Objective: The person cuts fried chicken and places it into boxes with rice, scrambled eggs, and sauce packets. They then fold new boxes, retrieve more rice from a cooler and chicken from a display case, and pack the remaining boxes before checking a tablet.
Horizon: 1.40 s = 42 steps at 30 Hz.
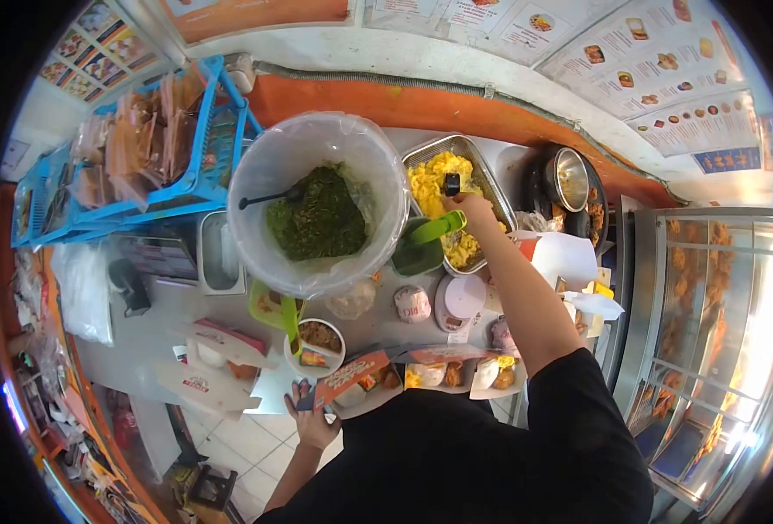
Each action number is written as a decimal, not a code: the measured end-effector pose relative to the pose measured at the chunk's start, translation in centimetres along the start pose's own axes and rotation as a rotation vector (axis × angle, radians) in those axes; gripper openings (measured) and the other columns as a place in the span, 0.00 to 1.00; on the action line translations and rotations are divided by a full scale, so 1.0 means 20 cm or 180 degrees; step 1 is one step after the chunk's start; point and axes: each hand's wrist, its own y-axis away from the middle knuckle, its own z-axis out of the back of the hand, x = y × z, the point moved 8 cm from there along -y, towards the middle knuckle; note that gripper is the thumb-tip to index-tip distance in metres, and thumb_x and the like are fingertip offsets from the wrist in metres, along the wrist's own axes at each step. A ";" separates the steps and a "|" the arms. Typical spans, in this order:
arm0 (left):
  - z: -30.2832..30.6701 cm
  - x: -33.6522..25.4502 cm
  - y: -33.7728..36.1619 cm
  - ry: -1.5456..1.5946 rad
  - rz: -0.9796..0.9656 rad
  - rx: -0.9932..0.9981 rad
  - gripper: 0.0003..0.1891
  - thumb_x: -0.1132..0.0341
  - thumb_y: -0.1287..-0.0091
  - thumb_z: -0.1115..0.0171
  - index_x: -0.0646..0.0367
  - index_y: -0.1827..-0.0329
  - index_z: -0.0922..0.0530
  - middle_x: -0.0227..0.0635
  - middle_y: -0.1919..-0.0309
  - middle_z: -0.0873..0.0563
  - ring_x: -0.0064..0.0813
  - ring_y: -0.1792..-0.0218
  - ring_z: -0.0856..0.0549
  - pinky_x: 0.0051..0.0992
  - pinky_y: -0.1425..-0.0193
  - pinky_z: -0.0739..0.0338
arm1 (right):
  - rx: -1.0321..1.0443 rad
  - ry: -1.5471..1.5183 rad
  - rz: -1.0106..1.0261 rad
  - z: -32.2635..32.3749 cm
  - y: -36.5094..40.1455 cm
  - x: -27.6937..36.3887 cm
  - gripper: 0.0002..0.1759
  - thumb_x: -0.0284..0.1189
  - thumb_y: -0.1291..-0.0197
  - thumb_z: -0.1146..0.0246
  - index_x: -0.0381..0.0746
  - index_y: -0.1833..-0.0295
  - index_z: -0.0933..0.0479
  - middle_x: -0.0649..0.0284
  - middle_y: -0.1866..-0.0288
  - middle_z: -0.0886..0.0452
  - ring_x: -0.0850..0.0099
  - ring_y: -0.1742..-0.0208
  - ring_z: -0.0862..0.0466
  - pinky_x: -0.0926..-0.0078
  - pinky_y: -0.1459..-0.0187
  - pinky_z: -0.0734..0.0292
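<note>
Gripping black handle (pixel 452 184) in right hand (pixel 471 210) fingers, over yellow-food tray (pixel 431 150)

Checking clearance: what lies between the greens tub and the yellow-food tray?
A green scoop, at the near end of the gap between tub and tray, seen in the head view.

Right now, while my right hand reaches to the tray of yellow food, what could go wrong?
1. Your right hand grips the black-handled utensil over the metal tray; yellow food could drop on the round containers near your forearm.
2. The green scoop lies right beside that wrist and might get knocked.
3. Your left hand touches only the edge of the open box, so it might slide.
</note>
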 end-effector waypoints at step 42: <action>0.00 0.00 0.02 -0.0013 0.0007 -0.0184 0.58 0.50 0.57 0.19 0.48 0.18 0.40 0.54 0.21 0.38 0.63 0.16 0.51 0.69 0.19 0.68 | -0.0581 0.0327 0.1593 0.14 0.15 0.28 0.16 0.24 0.34 0.42 0.35 0.42 0.20 0.41 0.60 0.14 0.41 0.57 0.13 0.49 0.53 0.17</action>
